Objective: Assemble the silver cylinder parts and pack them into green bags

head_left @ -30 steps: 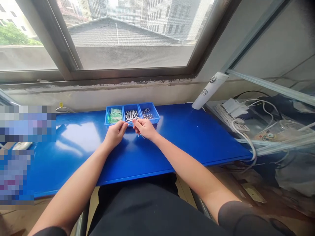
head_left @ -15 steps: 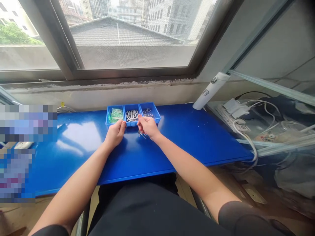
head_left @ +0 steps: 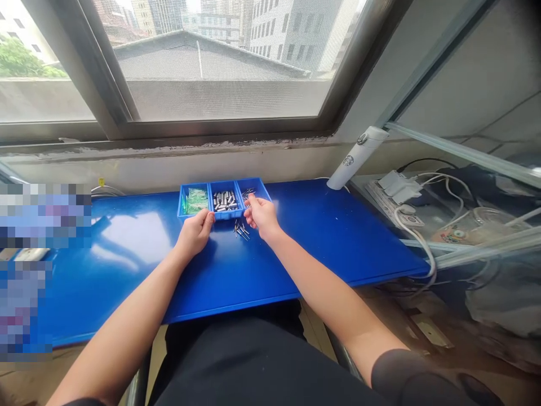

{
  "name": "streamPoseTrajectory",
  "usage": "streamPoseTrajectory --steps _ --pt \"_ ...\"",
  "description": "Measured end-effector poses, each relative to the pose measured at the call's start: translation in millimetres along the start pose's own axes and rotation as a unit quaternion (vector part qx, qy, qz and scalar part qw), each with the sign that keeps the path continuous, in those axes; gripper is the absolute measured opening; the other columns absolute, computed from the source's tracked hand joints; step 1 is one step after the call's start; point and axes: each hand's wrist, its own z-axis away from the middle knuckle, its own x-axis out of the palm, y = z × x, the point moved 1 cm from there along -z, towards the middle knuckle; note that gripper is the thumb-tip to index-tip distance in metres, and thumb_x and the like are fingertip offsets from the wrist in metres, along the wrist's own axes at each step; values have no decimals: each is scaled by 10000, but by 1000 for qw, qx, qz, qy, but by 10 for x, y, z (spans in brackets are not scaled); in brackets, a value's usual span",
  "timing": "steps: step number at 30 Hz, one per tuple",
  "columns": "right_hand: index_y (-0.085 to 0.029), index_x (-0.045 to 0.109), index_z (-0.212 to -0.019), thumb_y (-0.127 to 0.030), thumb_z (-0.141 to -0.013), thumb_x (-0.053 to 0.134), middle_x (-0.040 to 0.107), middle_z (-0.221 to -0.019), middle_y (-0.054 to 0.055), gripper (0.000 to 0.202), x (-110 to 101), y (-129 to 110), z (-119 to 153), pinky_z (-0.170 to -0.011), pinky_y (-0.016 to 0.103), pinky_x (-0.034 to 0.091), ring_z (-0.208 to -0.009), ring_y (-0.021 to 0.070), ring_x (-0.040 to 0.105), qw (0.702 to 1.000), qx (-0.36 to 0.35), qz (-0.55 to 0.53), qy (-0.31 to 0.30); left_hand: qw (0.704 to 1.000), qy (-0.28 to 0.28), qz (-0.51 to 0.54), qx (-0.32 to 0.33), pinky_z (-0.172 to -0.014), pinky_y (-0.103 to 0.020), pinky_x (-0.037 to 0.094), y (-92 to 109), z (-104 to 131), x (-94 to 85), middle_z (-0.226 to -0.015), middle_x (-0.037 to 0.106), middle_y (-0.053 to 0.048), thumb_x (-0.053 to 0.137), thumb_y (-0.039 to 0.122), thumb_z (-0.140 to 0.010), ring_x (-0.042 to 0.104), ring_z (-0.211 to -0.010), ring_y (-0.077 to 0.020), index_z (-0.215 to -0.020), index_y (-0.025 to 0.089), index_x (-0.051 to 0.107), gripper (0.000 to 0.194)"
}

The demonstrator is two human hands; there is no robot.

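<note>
A blue bin with three compartments (head_left: 227, 215) stands at the table's back edge. Its left part holds green-and-clear packets (head_left: 197, 200), the middle one short metallic cylinders (head_left: 225, 201), the right one thin metal pins (head_left: 249, 193). My left hand (head_left: 196, 230) is closed at the bin's front left; whatever it pinches is too small to make out. Over the front of the right compartment is my right hand (head_left: 262, 217), fingers curled together, their contents hidden. Several thin metal pieces (head_left: 241, 230) lie on the table just in front of the bin, between my hands.
The blue table (head_left: 236, 276) runs below a window. A white bottle (head_left: 357, 159) stands at its back right. Farther right are a power strip with white plugs (head_left: 399, 189) and loose cables. Blurred blocks cover the left edge.
My right hand has moved slightly right, away from the middle compartment, uncovering more cylinders and the loose pieces on the table. My left hand stays closed near the bin. The view has shifted a little.
</note>
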Motion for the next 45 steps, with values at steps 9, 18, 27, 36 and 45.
streamPoseTrajectory --steps 9,18,27,36,45 --pt "-180 627 -757 -361 -913 584 568 -501 -35 243 -40 -32 30 -413 210 343 -385 79 460 976 -96 194 -34 1000 0 -12 -1 -572 -250 396 13 -3 0 -603 549 15 408 404 -998 515 -578 -139 -792 206 553 320" --pt "-216 726 -759 -361 -778 730 730 -808 33 146 -60 -78 146 -599 265 384 -737 173 626 819 -180 532 -121 1000 3 -17 5 -595 -253 408 41 0 0 -633 591 -5 424 373 -993 553 -615 -145 -798 201 574 301" --pt "-208 697 -722 -380 -677 827 721 -738 17 220 -99 -68 135 -543 251 384 -650 154 625 804 -151 553 -157 999 4 -29 13 -606 -257 407 46 3 0 -610 577 2 440 376 -985 533 -590 -142 -775 201 589 311" --pt "-190 768 -799 -194 -691 816 738 -735 25 119 -76 8 98 -574 250 436 -640 150 654 833 -171 489 -194 999 4 -45 25 -567 -258 365 31 0 21 -561 522 18 455 395 -971 458 -533 -127 -731 190 602 348" --pt "-193 770 -915 -114 -762 729 755 -841 33 176 -26 14 156 -707 259 504 -760 164 685 816 -218 477 -242 998 -8 -54 34 -566 -262 364 17 -5 32 -578 548 10 446 428 -967 478 -548 -133 -725 183 627 389"
